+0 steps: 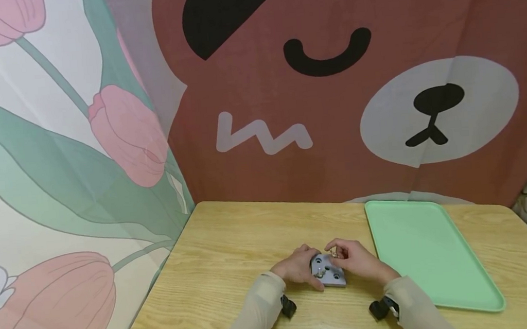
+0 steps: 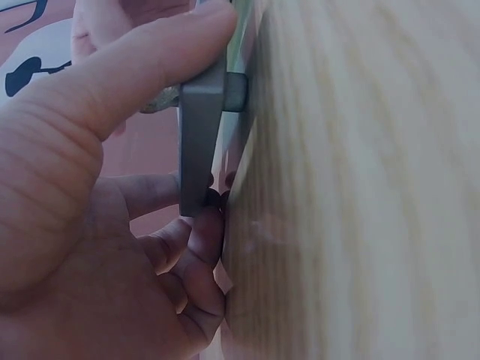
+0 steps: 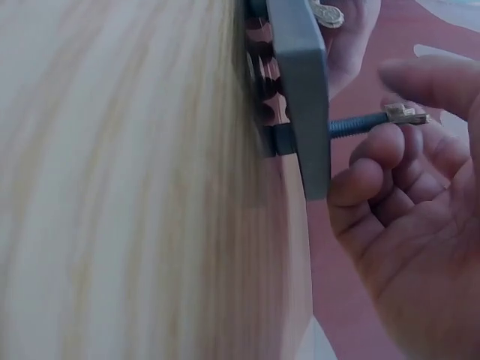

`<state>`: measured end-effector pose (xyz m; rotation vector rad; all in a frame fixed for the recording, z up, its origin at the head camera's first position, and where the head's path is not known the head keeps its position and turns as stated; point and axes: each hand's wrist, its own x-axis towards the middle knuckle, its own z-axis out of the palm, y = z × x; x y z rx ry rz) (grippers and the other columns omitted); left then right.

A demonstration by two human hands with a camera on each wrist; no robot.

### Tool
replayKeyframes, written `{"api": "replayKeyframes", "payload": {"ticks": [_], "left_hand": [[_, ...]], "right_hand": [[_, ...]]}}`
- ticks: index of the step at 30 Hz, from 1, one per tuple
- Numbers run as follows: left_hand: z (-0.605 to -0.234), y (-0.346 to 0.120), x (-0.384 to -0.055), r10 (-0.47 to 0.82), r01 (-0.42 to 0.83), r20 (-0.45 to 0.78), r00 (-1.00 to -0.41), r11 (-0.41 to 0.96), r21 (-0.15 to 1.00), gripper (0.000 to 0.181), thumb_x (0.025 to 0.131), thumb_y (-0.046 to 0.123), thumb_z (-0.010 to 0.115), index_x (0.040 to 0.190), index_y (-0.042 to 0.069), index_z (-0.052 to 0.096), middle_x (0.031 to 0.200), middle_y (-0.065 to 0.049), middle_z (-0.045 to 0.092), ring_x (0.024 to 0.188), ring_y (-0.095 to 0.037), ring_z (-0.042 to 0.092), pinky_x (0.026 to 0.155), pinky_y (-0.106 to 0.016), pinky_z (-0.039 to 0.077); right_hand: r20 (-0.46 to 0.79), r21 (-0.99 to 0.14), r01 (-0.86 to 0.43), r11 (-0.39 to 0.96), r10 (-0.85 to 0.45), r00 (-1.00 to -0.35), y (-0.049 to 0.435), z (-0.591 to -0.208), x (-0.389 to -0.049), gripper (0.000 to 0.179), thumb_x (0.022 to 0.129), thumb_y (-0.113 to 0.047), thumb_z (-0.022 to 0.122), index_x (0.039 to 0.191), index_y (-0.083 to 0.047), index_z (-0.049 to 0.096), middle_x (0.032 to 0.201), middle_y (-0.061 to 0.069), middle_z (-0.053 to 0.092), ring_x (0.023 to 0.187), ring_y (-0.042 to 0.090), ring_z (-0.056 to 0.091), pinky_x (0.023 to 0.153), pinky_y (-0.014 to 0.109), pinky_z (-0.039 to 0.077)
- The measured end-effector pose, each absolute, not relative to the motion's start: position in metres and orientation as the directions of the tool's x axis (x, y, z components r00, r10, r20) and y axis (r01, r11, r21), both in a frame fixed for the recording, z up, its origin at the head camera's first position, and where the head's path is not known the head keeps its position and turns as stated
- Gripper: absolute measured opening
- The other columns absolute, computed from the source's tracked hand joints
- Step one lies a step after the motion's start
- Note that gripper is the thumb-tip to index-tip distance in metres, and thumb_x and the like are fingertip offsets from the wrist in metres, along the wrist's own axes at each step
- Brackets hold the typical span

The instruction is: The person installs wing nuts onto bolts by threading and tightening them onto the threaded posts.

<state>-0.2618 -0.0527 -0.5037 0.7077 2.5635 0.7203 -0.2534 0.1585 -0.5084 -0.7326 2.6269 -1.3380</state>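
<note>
A grey metal plate (image 1: 333, 282) with several holes is held tilted just above the table by my left hand (image 1: 299, 266). The left thumb (image 2: 142, 64) lies along one edge, and the other fingers curl behind it. Two bolts pass through the plate, their heads on the table side. One threaded bolt (image 3: 356, 126) carries a brass-coloured wing nut (image 3: 405, 114) near its end. Around this nut are the curled fingers of my right hand (image 1: 356, 259), with the thumb (image 3: 435, 81) slightly off it. A second wing nut (image 1: 319, 272) sits on the plate's left part.
A light green tray (image 1: 433, 254) lies to the right of my right hand on the wooden table (image 1: 216, 271). Printed cloths with a bear (image 1: 264, 175) and tulips (image 1: 127, 139) hang behind and to the left. Black wrist cameras (image 1: 379, 309) sit at both cuffs.
</note>
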Motion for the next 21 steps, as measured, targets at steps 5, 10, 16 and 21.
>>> {"api": "replayKeyframes", "payload": {"ticks": [5, 10, 16, 21], "left_hand": [[-0.5021, -0.0538, -0.2616, 0.555, 0.347, -0.227, -0.8, 0.737, 0.579, 0.077, 0.066, 0.036, 0.087, 0.131, 0.017, 0.051, 0.104, 0.008, 0.042, 0.088, -0.007, 0.041, 0.073, -0.024, 0.039], [-0.5029, -0.0538, -0.2619, 0.558, 0.35, -0.23, -0.798, 0.738, 0.577, 0.077, 0.066, 0.037, 0.087, 0.131, 0.017, 0.051, 0.104, 0.008, 0.042, 0.089, -0.007, 0.041, 0.075, -0.024, 0.039], [-0.5045, -0.0533, -0.2624, 0.562, 0.355, -0.222, -0.797, 0.732, 0.581, 0.077, 0.066, 0.037, 0.087, 0.131, 0.016, 0.051, 0.103, 0.008, 0.042, 0.088, -0.007, 0.041, 0.074, -0.024, 0.039], [-0.5035, -0.0529, -0.2621, 0.566, 0.358, -0.223, -0.794, 0.73, 0.582, 0.077, 0.066, 0.037, 0.087, 0.131, 0.016, 0.05, 0.104, 0.008, 0.042, 0.088, -0.007, 0.041, 0.074, -0.024, 0.039]], "right_hand": [[0.12, -0.772, -0.351, 0.53, -0.421, -0.899, 0.1588, -0.5085, -0.2528, 0.02, 0.089, -0.008, 0.064, 0.109, -0.009, 0.064, 0.073, -0.002, 0.051, 0.064, 0.01, 0.046, 0.057, 0.025, 0.042], [0.108, -0.771, -0.325, 0.548, -0.39, -0.914, 0.1585, -0.5082, -0.2517, 0.01, 0.09, -0.012, 0.065, 0.1, -0.011, 0.067, 0.075, -0.003, 0.054, 0.067, 0.012, 0.049, 0.057, 0.025, 0.043], [0.133, -0.761, -0.346, 0.549, -0.39, -0.911, 0.1594, -0.5086, -0.2513, 0.009, 0.089, -0.013, 0.067, 0.098, -0.013, 0.068, 0.077, -0.004, 0.055, 0.068, 0.012, 0.049, 0.058, 0.025, 0.043], [0.191, -0.732, -0.4, 0.551, -0.398, -0.897, 0.1591, -0.5085, -0.2518, 0.01, 0.087, -0.008, 0.068, 0.095, -0.014, 0.071, 0.085, -0.006, 0.058, 0.077, 0.011, 0.055, 0.066, 0.026, 0.047]]}}
